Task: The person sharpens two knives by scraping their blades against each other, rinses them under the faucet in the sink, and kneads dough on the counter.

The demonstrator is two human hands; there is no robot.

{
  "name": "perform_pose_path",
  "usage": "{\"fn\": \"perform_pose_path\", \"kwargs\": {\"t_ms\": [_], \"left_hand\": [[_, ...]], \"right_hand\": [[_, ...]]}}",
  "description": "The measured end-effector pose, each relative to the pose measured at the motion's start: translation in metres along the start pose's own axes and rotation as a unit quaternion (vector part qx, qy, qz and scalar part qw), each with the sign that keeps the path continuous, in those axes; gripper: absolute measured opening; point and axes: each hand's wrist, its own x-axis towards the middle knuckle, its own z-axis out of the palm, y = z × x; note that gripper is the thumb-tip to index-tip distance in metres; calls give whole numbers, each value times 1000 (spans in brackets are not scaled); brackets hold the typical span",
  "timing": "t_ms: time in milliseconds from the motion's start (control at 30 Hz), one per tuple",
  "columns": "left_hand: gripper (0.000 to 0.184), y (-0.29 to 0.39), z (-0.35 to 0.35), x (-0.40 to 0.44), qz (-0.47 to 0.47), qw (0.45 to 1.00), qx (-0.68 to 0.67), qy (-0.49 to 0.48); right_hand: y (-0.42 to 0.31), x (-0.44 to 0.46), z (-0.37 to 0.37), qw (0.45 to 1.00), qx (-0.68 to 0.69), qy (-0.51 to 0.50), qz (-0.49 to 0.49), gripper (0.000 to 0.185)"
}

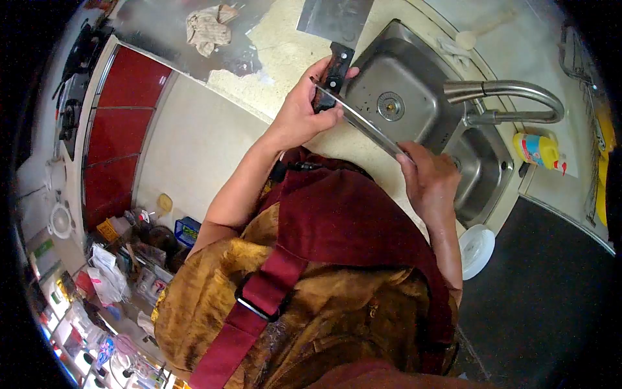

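Observation:
My left hand is closed around the black riveted handle of a cleaver. The cleaver's broad grey blade points away from me, over the counter beside the sink. My right hand grips the near end of a long narrow metal blade, seen almost edge-on. Its far end crosses the cleaver's handle close to my left thumb. Whether the two touch there, I cannot tell. My right fingers hide the end they hold.
A steel sink with two basins lies ahead, under a curved faucet. A yellow bottle stands to its right. A white plastic lid or dish sits near my right forearm. A crumpled cloth lies on the counter at upper left.

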Motion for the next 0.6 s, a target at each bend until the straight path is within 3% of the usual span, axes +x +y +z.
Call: {"fn": "perform_pose_path", "kwargs": {"t_ms": [167,333,600], "left_hand": [[78,-10,-3,2,55,998,6,19],[73,-8,0,-3,44,996,76,33],[66,-4,1,2,41,998,28,34]], "right_hand": [[1,-8,11,996,-80,-20,-17,21],[-4,-16,12,992,-112,-30,-55,28],[-1,-22,12,988,-139,-27,-67,35]]}}
